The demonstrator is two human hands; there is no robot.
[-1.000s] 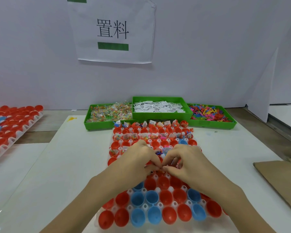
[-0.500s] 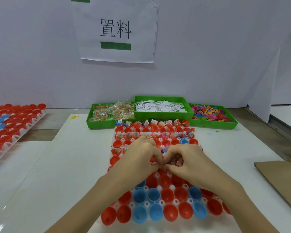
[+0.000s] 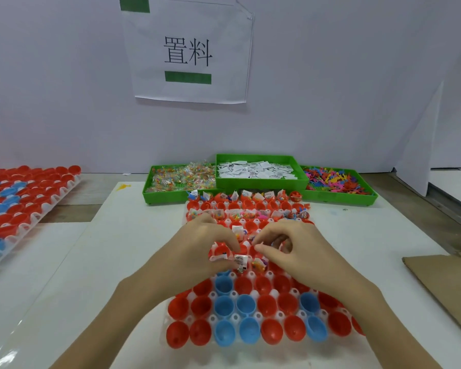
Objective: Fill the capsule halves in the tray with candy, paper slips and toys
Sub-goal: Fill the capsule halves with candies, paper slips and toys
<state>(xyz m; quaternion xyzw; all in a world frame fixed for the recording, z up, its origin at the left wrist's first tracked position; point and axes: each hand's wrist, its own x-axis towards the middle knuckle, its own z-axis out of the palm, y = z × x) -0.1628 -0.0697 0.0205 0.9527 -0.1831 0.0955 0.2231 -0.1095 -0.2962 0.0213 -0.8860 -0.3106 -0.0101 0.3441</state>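
Two hands, left [image 3: 197,251] and right [image 3: 298,251], work mid-tray [image 3: 168,323], the left pinching slips [image 3: 240,260]; what my right grips I cannot tell. Empty halves [image 3: 225,304] at six o'clock come next.

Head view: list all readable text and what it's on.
"置料": black characters on the white paper sheet on the wall, between two green bars.
Paper slips in the middle green bin: printed, too small to read.
Slips in the capsule tray: print blurred, unreadable.
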